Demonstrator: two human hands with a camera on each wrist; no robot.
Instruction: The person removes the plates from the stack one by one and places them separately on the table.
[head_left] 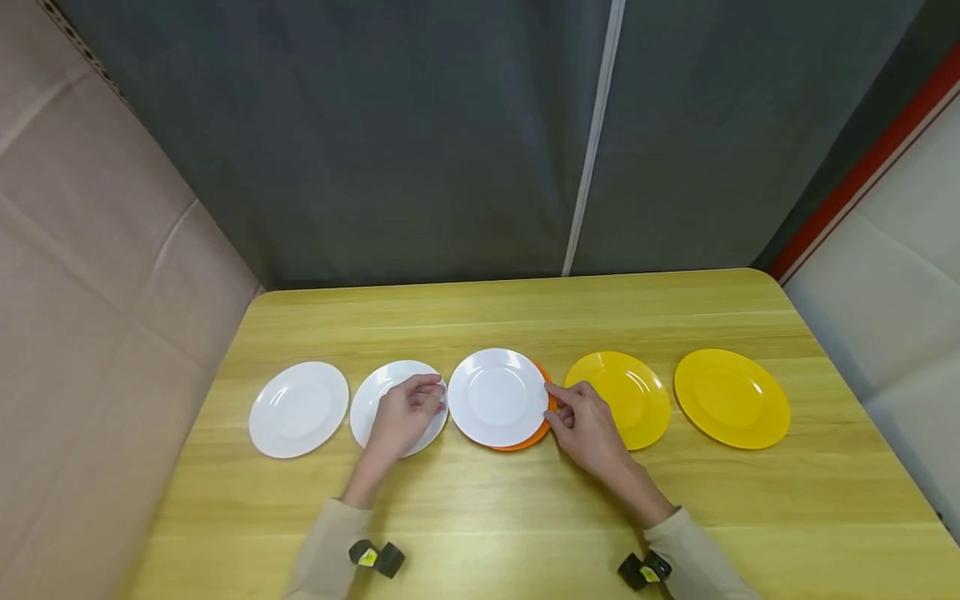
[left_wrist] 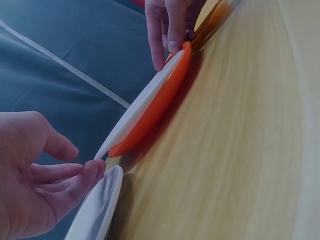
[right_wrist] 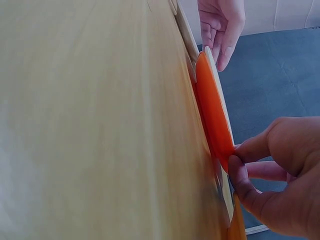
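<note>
A white plate sits over an orange plate in the middle of the row, leaving an orange crescent visible at its right and lower rim. With thumb and index finger, my right hand pinches the white plate's right edge, its thumb close against the orange rim. My left hand is at the opposite edge, above another white plate. In the left wrist view its fingertips are at the upper plate's rim, thumb apart; whether they touch it I cannot tell.
At the left end lies one more white plate. To the right are two yellow plates, the nearer one partly behind my right hand and the other farther right. A dark curtain hangs behind the wooden table.
</note>
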